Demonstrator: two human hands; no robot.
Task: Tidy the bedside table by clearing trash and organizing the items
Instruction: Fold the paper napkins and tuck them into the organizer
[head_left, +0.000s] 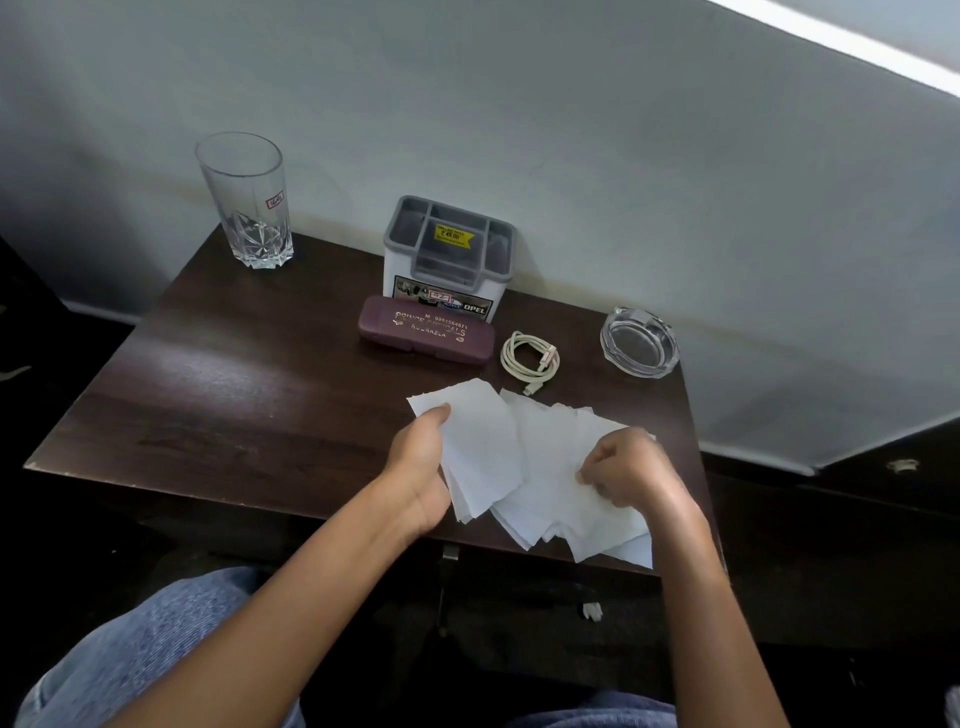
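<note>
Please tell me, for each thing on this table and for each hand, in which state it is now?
Glass: upright, empty.
Organizer box: upright, compartments look empty.
Spectacle case: closed, lying flat.
Cable: coiled.
Ashtray: upright, empty.
Paper sheets: loose, overlapping pile.
Left hand: grips some sheets.
Right hand: pinches sheets.
</note>
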